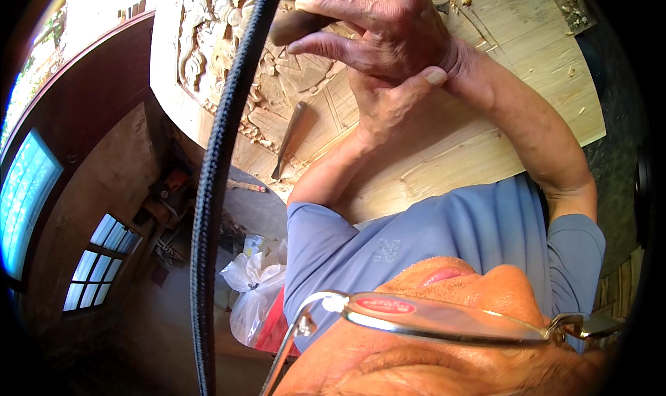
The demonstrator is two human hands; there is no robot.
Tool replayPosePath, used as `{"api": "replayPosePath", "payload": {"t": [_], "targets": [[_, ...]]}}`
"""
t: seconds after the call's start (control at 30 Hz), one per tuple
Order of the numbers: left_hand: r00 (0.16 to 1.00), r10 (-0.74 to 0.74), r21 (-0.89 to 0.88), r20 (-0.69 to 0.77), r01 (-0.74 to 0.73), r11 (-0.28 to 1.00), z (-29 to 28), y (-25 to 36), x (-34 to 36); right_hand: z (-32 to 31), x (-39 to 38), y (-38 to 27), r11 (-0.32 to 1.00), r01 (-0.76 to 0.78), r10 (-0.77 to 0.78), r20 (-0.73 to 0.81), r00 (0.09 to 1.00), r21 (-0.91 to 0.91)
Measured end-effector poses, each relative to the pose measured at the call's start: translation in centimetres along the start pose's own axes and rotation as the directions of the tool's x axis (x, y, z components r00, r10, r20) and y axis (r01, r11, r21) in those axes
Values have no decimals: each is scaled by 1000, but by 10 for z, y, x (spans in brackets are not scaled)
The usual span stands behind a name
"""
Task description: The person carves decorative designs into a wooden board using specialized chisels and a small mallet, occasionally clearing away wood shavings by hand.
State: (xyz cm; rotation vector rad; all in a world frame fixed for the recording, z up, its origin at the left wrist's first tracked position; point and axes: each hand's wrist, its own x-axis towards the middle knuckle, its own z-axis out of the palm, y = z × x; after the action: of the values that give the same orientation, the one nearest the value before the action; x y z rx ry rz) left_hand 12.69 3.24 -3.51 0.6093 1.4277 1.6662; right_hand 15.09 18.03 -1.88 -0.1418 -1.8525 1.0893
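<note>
step: you're carving the wood panel (485, 42), chisel handle (295, 26) in right hand (388, 25)
fingers: right wrapped round handle; left hand (388, 108) pressed beneath, grip can't tell
next: probably steady, controlled push

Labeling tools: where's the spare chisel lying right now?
Head view, upper centre: the spare chisel lies on the carved wooden panel, just left of the hands, among wood chips.

Wooden-handled chisel (295, 25) gripped over pale carved wood panel (430, 153) (relief partly cut) — spare chisel (290, 139) lying on it

spare chisel (291, 138) lying on wood | black cord (211, 188) | clear plastic bag (255, 295) below
</note>
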Motion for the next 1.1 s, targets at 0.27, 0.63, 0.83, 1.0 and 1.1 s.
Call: {"api": "replayPosePath", "payload": {"t": [0.27,0.63,0.83,1.0,1.1], "targets": [[999,-33,-4,-20,33,999,6,9,4,5,1,0,999,-38,38,3,999,-20],[991,-126,73,47,123,990,0,7,1,0,-6,-4,993,-78,78,0,997,-90],[995,94,98,17,-95,991,-6,-7,-4,1,-1,-5,1000,-2,1,19,1000,29],[999,52,178,-11,-49,983,-6,-10,-7,2,0,-1,992,20,-26,46,999,124],[1000,28,214,7,-29,976,-7,-9,-6,3,0,0,982,45,-43,-14,999,181]]}}
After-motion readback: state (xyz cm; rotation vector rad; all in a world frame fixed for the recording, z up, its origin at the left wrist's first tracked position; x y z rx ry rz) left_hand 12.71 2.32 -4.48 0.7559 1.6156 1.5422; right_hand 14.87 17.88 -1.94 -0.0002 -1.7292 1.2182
